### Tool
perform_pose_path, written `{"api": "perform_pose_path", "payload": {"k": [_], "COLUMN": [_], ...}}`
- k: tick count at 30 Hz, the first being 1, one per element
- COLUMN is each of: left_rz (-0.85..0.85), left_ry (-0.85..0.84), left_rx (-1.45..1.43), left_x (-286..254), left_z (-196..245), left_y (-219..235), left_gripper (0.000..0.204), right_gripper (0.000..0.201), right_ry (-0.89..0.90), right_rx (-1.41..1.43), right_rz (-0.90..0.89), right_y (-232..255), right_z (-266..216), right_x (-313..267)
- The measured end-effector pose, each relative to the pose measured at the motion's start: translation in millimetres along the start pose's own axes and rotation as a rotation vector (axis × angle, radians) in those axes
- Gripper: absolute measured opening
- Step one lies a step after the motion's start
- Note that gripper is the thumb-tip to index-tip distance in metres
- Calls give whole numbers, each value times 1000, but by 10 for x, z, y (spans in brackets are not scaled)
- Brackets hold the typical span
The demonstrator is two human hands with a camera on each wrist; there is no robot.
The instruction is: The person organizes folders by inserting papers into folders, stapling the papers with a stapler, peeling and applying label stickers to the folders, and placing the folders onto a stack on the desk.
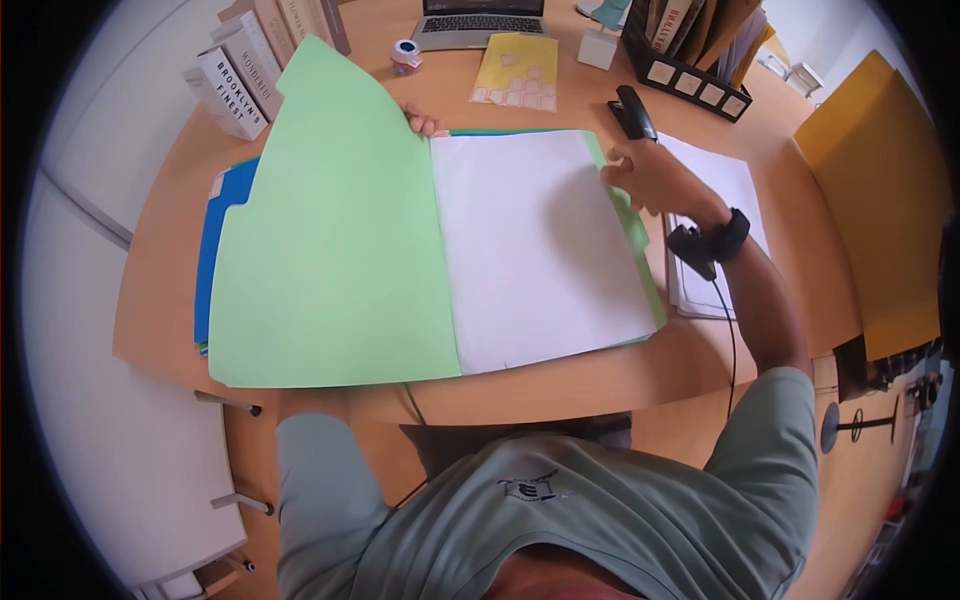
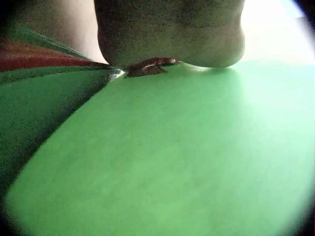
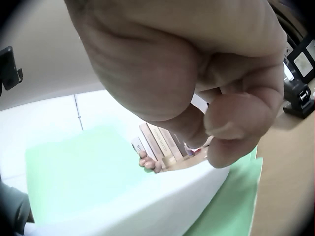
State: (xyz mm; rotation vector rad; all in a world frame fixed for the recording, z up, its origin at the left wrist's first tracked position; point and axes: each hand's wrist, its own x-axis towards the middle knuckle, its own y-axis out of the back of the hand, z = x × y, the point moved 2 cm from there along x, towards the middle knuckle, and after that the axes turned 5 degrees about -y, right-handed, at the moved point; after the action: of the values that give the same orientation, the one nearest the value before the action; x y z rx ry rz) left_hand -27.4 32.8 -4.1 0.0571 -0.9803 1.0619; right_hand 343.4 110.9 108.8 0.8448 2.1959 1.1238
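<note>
A light green folder (image 1: 330,240) lies opened on the desk, its left cover standing raised. White paper (image 1: 535,240) fills its right side. My left hand (image 1: 423,121) grips the cover's far edge near the fold, its fingertips showing past the edge; most of that hand is hidden behind the cover. In the left wrist view, its heel lies against the green surface. My right hand (image 1: 655,180) is at the paper's upper right edge, fingers loosely curled. In the right wrist view, its fingertips overlap the paper's corner, with a gap between thumb and fingers and nothing between them.
Blue folders (image 1: 232,190) lie under the green one. A black stapler (image 1: 630,112) and more white papers (image 1: 720,180) are at right. Farther back are books (image 1: 230,95), a small round container (image 1: 406,56), a yellow envelope (image 1: 515,65), a laptop (image 1: 480,25) and a black organizer (image 1: 690,80).
</note>
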Motion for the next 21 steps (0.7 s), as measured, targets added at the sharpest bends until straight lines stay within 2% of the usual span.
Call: {"api": "perform_pose_path", "payload": {"k": [2,3,4,6,8,9,10,13,16,19,21], "left_rz": [-27,-31,-35,561,549,241,-65,-135,-76,247,471], "left_ry": [-26,-42,-58,-178,-220,-199,-172,-60,-131,-259,-335], "left_rx": [14,39,65,-684,-704,-350,5,-12,-28,-508,-827], "left_x": [6,13,-14,-282,-161,5,91,137,112,102,104], "left_z": [-40,-50,-73,-280,-242,-151,-116,-54,-92,-197,-262], "left_y": [104,131,231,895,702,162,-102,0,-155,-436,-632], "left_gripper": [32,32,32,32,32,32,33,35,37,38,38], "right_gripper": [35,30,31,36,40,42,42,38,34,29,29], "right_ry": [30,89,55,83,34,9,-12,-26,123,382,574], "right_rx": [47,77,-51,-220,-258,-274,-287,-355,-323,-329,-138], "right_rz": [66,170,193,436,426,422,365,223,436,470,330], "right_y": [151,221,337,483,554,565,549,466,355,256,133], "right_z": [68,201,245,386,509,564,587,634,649,387,101], "right_x": [118,277,450,761,1038,1137,1197,1327,1455,1473,1438]}}
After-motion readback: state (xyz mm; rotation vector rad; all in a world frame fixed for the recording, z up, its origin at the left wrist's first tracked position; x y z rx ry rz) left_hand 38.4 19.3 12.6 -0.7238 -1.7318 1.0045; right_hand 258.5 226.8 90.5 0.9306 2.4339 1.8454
